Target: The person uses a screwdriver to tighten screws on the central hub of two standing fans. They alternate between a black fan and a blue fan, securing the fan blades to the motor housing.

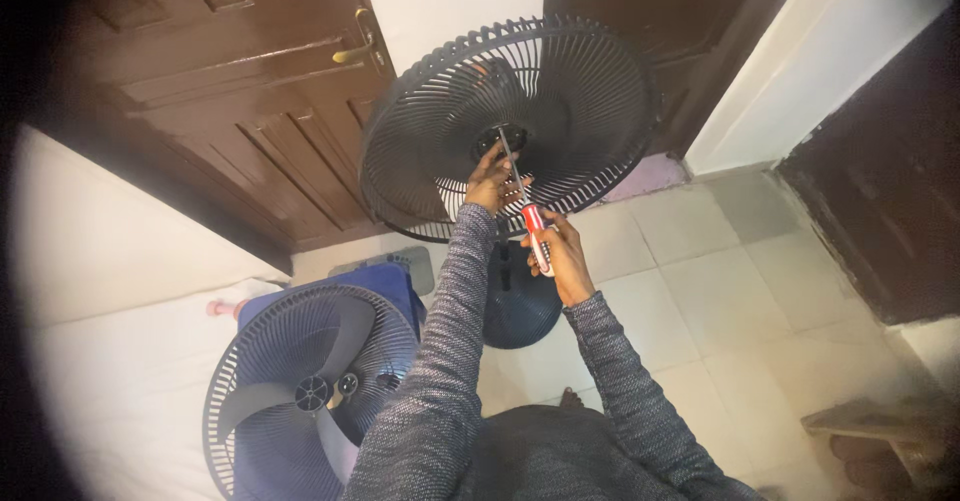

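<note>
As right hand (566, 259) grips screwdriver (528, 211), fan guard (590, 101)

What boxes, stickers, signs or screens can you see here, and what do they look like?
None show. There are only a round black plastic fan grille, a red-and-white-handled screwdriver in the right hand, and brown wooden doors.

The fan guard (560, 91) is matt black plastic; the screwdriver (530, 223) pairs a bare metal shaft with a glossy red-and-white plastic handle. Doors (230, 91) are dark varnished wood, floor (720, 281) smooth pale tile.
</note>
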